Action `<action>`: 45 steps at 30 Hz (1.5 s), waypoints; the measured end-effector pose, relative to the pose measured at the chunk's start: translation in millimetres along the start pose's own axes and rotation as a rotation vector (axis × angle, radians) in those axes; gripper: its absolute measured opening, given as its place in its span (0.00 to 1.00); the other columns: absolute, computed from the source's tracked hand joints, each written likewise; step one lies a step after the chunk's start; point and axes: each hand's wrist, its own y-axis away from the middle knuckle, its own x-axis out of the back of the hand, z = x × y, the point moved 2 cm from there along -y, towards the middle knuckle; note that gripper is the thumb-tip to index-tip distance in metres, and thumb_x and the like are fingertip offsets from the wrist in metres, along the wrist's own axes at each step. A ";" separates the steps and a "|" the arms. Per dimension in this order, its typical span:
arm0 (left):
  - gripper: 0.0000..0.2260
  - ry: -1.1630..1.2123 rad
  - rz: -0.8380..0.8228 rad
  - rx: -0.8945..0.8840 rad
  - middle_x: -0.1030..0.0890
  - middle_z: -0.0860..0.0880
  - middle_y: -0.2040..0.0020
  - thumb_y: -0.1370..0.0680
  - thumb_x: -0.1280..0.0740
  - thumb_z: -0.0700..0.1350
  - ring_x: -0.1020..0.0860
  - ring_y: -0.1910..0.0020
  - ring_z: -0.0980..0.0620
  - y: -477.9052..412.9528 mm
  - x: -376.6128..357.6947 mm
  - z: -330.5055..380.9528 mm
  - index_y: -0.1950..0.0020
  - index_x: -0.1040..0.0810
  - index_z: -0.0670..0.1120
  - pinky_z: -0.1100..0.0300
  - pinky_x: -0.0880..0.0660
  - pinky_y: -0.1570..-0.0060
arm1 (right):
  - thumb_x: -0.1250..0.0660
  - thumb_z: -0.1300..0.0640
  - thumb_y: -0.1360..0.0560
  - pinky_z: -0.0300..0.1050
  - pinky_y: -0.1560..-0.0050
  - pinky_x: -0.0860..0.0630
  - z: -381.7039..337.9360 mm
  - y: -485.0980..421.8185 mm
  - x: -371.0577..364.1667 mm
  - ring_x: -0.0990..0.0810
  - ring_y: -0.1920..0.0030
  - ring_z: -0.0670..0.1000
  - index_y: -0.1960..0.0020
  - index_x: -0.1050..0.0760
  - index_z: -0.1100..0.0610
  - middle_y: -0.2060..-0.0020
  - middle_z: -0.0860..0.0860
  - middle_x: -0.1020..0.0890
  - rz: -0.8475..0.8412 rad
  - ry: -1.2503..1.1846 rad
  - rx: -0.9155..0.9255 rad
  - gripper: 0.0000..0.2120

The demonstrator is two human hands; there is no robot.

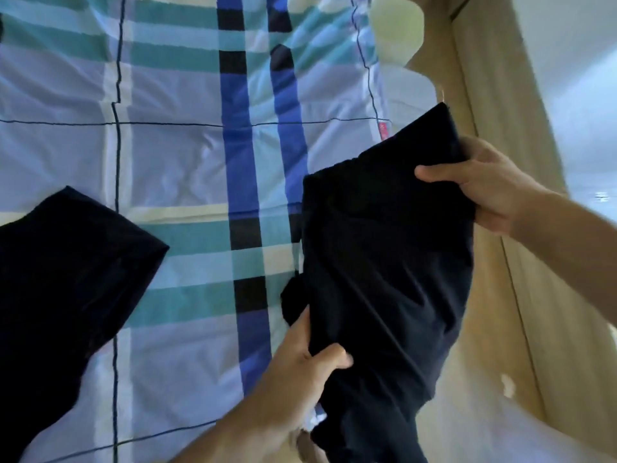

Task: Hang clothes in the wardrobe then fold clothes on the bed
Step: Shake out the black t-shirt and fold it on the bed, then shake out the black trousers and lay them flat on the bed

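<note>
Two dark garments are shown at a bed (494,289) that is covered by a checked sheet (167,155) in pale blue, teal, white and strong blue. The held garment (384,255) is found at the right side of the bed, spread between both hands and reaching across the sheet's right edge toward the beige bed frame; whether any part of it rests on the sheet cannot be told. Its upper right edge is taken in the grip of the right hand (487,192), with the thumb laid over the front of the cloth and the other fingers hidden behind it. Its lower left edge is taken in the grip of the left hand (307,359), with the thumb pressed on top and the cloth bunched beneath it. The loose garment (66,279) is laid flat on the sheet at the left, well apart from both hands, and is cut off by the picture's edge. A small pink label (384,130) is seen on the sheet's right edge, just beside the held garment's upper corner. A pale floor (587,95) is visible beyond the frame.
</note>
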 end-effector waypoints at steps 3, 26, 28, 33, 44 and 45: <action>0.22 -0.135 0.079 0.070 0.15 0.57 0.47 0.31 0.33 0.44 0.19 0.43 0.56 -52.1 -23.7 -49.0 0.38 0.24 0.58 0.58 0.24 0.40 | 0.27 0.63 0.26 0.44 0.48 0.17 63.0 -21.5 29.7 0.14 0.51 0.48 0.27 0.31 0.51 0.47 0.50 0.16 0.119 0.183 -0.053 0.30; 0.36 -1.811 -0.122 -0.776 0.49 0.41 0.17 0.23 0.35 0.51 0.52 0.18 0.40 -108.4 10.4 -104.0 0.18 0.45 0.45 0.42 0.50 0.21 | 0.46 0.41 0.17 0.59 0.20 0.57 195.2 -13.8 -25.9 0.58 0.18 0.54 0.17 0.54 0.50 0.18 0.53 0.54 -0.103 1.182 0.265 0.33; 0.36 -1.792 -0.078 -0.770 0.49 0.41 0.17 0.22 0.35 0.52 0.53 0.18 0.41 -95.8 40.0 -92.3 0.18 0.46 0.45 0.43 0.52 0.20 | 0.46 0.41 0.18 0.59 0.20 0.57 179.8 -12.3 -45.3 0.57 0.18 0.53 0.18 0.53 0.51 0.18 0.53 0.52 -0.077 1.165 0.304 0.34; 0.36 -1.794 0.194 -0.555 0.45 0.40 0.18 0.24 0.32 0.51 0.49 0.18 0.40 -55.9 164.5 -75.2 0.19 0.41 0.43 0.41 0.46 0.22 | 0.41 0.44 0.19 0.55 0.21 0.57 140.7 -15.6 -140.9 0.54 0.18 0.53 0.18 0.51 0.52 0.18 0.53 0.49 -0.149 1.119 0.367 0.35; 0.59 -1.720 0.602 0.427 0.64 0.40 0.19 0.32 0.27 0.67 0.58 0.20 0.32 85.8 435.5 -138.8 0.19 0.65 0.49 0.29 0.40 0.30 | 0.35 0.49 0.20 0.52 0.24 0.42 113.8 -11.0 -419.0 0.41 0.22 0.59 0.18 0.52 0.53 0.20 0.56 0.46 -0.508 1.081 0.451 0.38; 0.58 -1.671 0.608 0.477 0.64 0.41 0.19 0.31 0.25 0.63 0.56 0.20 0.33 95.4 448.6 -149.6 0.19 0.65 0.50 0.32 0.34 0.32 | 0.35 0.49 0.20 0.52 0.24 0.40 115.9 -7.3 -437.1 0.41 0.22 0.59 0.18 0.52 0.53 0.20 0.55 0.46 -0.538 1.087 0.458 0.38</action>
